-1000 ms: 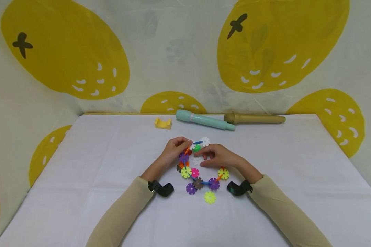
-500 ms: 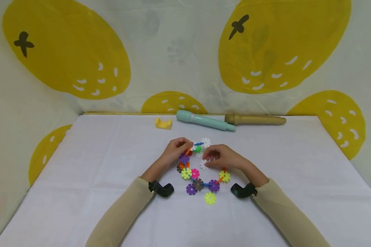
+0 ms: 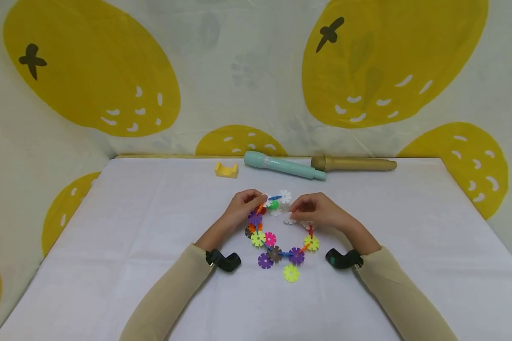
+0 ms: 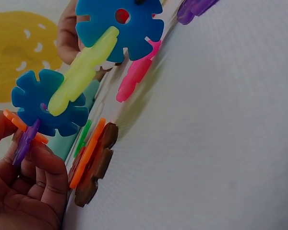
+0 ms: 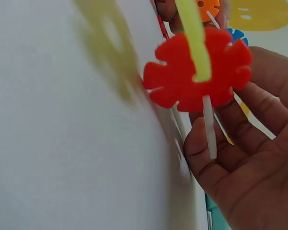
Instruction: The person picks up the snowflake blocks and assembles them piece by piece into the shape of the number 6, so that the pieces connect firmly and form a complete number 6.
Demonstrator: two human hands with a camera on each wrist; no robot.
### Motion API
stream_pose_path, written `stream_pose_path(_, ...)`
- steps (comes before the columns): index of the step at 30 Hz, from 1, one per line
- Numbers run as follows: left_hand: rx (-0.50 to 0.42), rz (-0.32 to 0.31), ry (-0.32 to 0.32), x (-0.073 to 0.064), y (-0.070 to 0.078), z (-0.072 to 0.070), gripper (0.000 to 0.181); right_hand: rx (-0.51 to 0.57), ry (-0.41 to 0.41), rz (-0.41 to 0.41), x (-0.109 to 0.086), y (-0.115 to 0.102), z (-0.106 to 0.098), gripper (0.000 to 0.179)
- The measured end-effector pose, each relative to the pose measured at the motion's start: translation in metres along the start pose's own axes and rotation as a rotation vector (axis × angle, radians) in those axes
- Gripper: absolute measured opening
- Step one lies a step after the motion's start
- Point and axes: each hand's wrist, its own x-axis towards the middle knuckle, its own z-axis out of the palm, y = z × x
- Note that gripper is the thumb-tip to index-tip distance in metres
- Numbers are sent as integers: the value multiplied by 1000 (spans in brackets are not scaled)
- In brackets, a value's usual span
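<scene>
Head view: open loop of multicoloured slotted plastic discs [image 3: 258, 238] over white worktop [image 3: 222, 308]. Left hand [image 3: 240, 207] pinches it near one end; right hand [image 3: 322, 210] pinches a white slotted disc [image 3: 288, 219] opposite. Step, presumably: closing the gap; next move calls for aligning slots.

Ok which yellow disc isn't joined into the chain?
The bottom yellow disc in head view: nothing slots into it. Blue discs slot into the left yellow disc; an orange disc and red disc into the right yellow disc.

L wrist vw: upper blue disc [image 4: 137, 31] cut by top edge. R wrist vw: yellow piece [image 5: 192, 28] ditto.
</scene>
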Motion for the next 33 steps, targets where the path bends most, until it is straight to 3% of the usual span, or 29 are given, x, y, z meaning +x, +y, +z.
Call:
stream_pose_path(14, 0, -27, 4, 0, -3, 0, 26, 56, 146, -74, -5, 3, -7, 14)
stream_pose_path(20, -8, -11, -3, 0, -2, -1, 26, 101, 223, -43, -5, 0, -6, 16)
stream_pose_path(33, -13, 5, -6, 2, -2, 0, 22, 85, 246, -60, -2, 0, -2, 19)
